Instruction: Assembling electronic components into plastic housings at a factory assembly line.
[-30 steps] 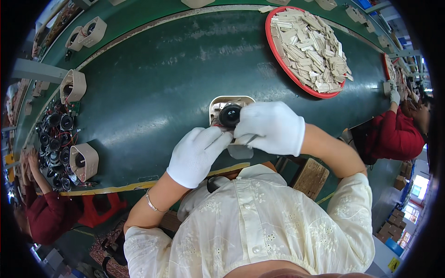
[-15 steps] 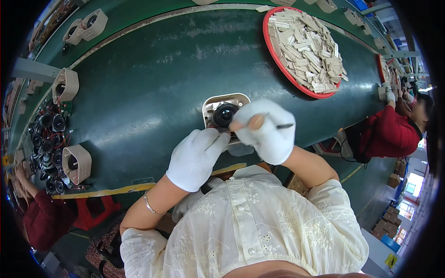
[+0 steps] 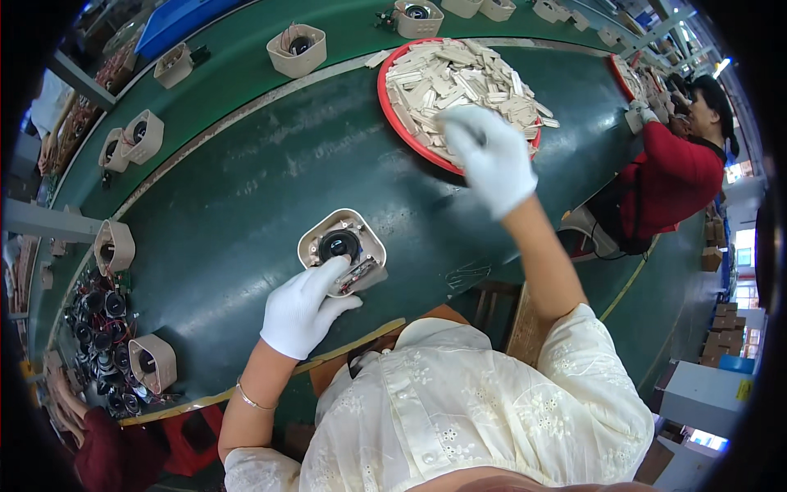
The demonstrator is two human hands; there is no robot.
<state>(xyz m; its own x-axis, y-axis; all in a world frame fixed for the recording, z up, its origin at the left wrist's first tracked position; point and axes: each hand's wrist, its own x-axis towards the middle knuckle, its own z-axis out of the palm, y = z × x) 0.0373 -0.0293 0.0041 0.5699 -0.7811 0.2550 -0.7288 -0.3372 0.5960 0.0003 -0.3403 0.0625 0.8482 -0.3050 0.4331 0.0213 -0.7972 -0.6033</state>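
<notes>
A cream, rounded-square speaker housing (image 3: 373, 237) lies open side up on the green worktable, with a round black speaker driver (image 3: 337, 243) and some wiring inside. My left hand (image 3: 302, 310), in a white glove, grips its near edge, the fingers reaching over the rim by the driver. Farther off to the right, my white-gloved right hand (image 3: 494, 164) is over the near part of a round red tray (image 3: 397, 123) heaped with cream plastic strips (image 3: 459, 78). Its fingers are bent and blurred; whether they hold anything does not show.
At the left lies a pile of black speaker drivers (image 3: 100, 332) with wires, beside cream housings (image 3: 153, 364). More housings (image 3: 297, 52) stand along a green strip beyond the table's ledge. A co-worker in red (image 3: 680, 176) sits at the right; another person's sleeve (image 3: 111, 451) shows lower left.
My right hand has left the housing and moved out to the tray of strips. The dark, thin thing that stuck out of it is no longer clearly visible. My left hand stays at the housing.
</notes>
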